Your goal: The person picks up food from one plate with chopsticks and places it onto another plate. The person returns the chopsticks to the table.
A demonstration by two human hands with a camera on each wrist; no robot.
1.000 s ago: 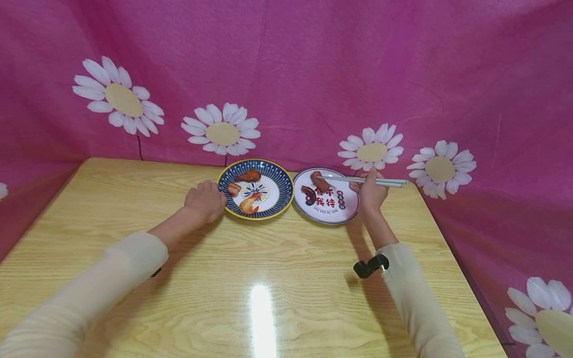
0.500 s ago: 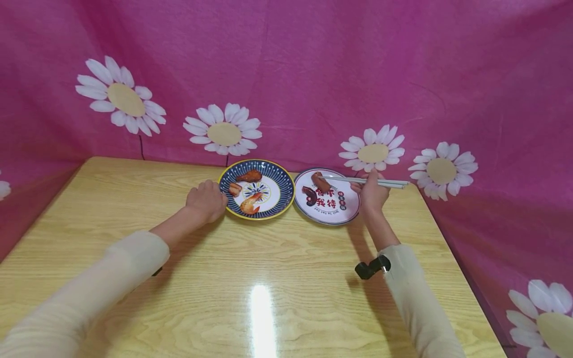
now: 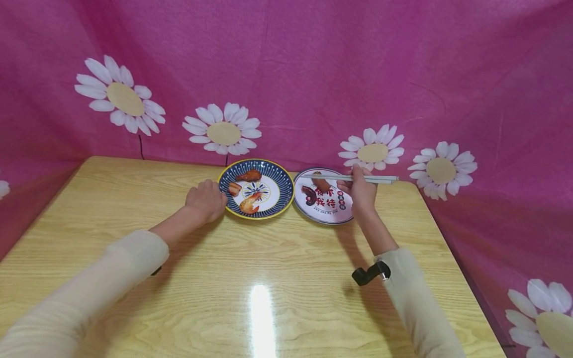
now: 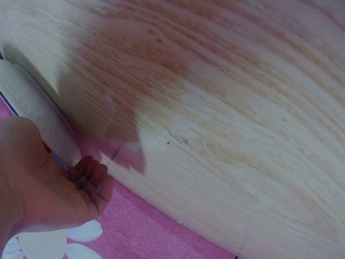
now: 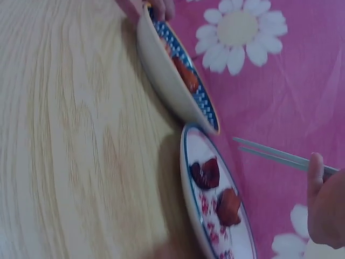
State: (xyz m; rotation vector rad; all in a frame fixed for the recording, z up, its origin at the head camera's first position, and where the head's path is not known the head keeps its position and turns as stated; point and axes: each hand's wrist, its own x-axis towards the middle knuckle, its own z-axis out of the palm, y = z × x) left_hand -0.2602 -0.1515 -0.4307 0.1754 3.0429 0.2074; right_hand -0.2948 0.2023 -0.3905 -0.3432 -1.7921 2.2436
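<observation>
My left hand (image 3: 206, 201) grips the left rim of a blue-patterned plate (image 3: 276, 191) with a yellow edge; its fingers are curled in the left wrist view. On this plate lie a brown drumstick-like piece (image 3: 248, 175), a small striped piece of pork belly (image 3: 234, 189) and an orange shrimp (image 3: 250, 203). My right hand (image 3: 363, 191) holds a pair of pale chopsticks (image 3: 371, 178). Nothing is between their tips, which show apart in the right wrist view. Below them a white plate (image 3: 342, 214) with red characters bears a brown meat piece (image 5: 228, 207) and a dark curled piece (image 5: 206, 174).
Both plates stand side by side near the back edge of a wooden table (image 3: 215, 278). A pink cloth (image 3: 295, 74) with white daisies hangs right behind it. A black camera mount (image 3: 370, 274) sits at the right sleeve.
My right hand and the chopsticks have shifted left; the tips, earlier at the brown meat piece, now reach past it near the white plate's left rim. The left hand and plates have stayed put.
</observation>
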